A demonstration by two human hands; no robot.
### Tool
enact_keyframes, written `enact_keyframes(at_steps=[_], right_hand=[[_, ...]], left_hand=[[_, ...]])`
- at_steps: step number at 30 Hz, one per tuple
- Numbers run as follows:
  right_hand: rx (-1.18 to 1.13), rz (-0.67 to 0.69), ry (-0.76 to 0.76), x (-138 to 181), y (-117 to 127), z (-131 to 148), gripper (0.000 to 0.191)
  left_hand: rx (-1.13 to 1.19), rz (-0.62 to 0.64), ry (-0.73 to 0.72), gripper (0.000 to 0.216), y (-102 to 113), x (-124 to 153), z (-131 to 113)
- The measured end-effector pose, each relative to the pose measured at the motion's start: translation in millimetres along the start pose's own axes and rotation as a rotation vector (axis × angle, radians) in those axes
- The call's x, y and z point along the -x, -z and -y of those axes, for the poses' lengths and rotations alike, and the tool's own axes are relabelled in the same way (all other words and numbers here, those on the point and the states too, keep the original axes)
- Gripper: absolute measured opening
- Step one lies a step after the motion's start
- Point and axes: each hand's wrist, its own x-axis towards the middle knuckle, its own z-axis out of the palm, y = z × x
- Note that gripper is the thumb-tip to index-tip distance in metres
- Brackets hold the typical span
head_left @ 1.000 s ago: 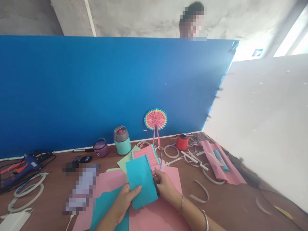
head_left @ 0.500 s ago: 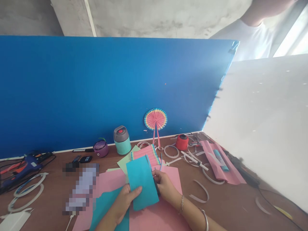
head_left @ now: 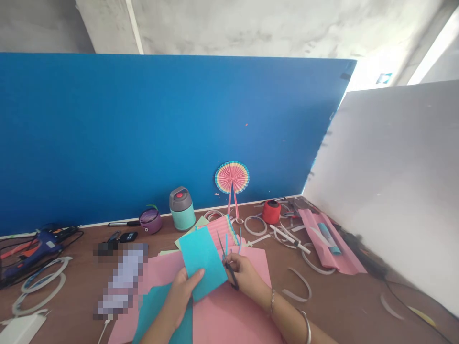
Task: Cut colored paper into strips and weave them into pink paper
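My left hand (head_left: 181, 292) pinches the lower edge of a teal paper sheet (head_left: 201, 260) and holds it up above the table. My right hand (head_left: 244, 275) is closed round the handles of dark scissors (head_left: 226, 263), whose blades point up along the sheet's right edge. A thin teal strip (head_left: 226, 242) stands beside the blades. Under both hands lie pink paper sheets (head_left: 233, 320) and another teal sheet (head_left: 158, 310). A pleated pink paper piece (head_left: 224, 230) lies just behind the held sheet.
A blue board (head_left: 143, 134) and a white board (head_left: 394, 181) wall the brown table (head_left: 340, 306). A teal flask (head_left: 182, 209), a purple pot (head_left: 150, 220), a paper fan (head_left: 232, 177), a red spool (head_left: 271, 211), white rings (head_left: 39, 286), a glue gun (head_left: 34, 249) and folded pink paper (head_left: 328, 243) lie around.
The teal sheet has shifted left and tilted, and the scissors now show clear of its right edge. A person seen behind the boards earlier is gone from view.
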Motion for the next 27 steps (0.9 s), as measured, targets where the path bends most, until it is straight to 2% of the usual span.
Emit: enact_keyframes(at_steps=[4,8,12,19,27], right_hand=[[0.032,0.072,-0.013,5,0,10,0.020],[0.070,0.169,-0.060,9,2,15,0.015],[0.139,0.211,-0.061,13,2,18,0.008],[0.143,0.235,-0.089,13,1,15,0.012],[0.128,0.235,-0.070,10,2,2,0.012]], left_hand=[[0.034,-0.199,-0.100,0.044,8,-6,-3],[0.023,-0.312,-0.163,0.040,17,-11,-2],[0.015,-0.303,-0.181,0.036,21,-12,-2],[-0.009,-0.314,-0.184,0.045,19,-12,-3],[-0.024,-0.317,-0.165,0.039,15,-9,-6]])
